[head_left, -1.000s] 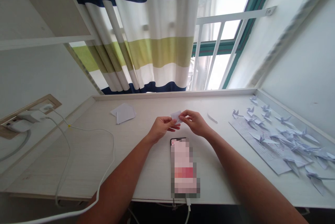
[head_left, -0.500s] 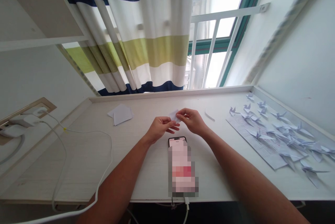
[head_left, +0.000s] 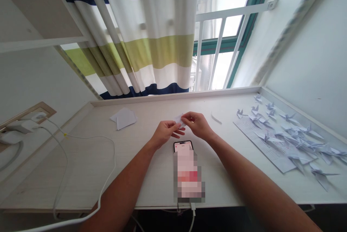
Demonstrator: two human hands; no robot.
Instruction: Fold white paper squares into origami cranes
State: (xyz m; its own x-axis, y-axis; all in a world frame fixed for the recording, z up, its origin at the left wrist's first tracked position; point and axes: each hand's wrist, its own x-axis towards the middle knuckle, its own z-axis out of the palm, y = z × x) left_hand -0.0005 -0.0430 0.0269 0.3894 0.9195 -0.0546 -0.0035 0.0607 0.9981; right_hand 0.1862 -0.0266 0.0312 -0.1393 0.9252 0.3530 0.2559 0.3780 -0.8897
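Note:
A small piece of white paper [head_left: 178,119] is held up between my two hands above the desk. My left hand [head_left: 166,131] pinches its lower left side between thumb and fingers. On the paper's right edge, the thumb and forefinger of my right hand [head_left: 196,123] are closed. The fingers partly cover the paper, so its exact folds cannot be made out. Just below my hands a phone [head_left: 183,144] lies face up on the white desk [head_left: 146,188], its screen mostly blurred out.
Several folded paper cranes [head_left: 294,138] crowd the right side, some on a printed sheet [head_left: 252,136]. White paper squares [head_left: 126,119] lie at the back left. A thin paper strip [head_left: 216,118] is right of my hands. White cables [head_left: 115,152] run from the wall socket [head_left: 48,109].
Both hands keep their grip on the paper, with only a slight shift of the fingers. The whole view has moved a little.

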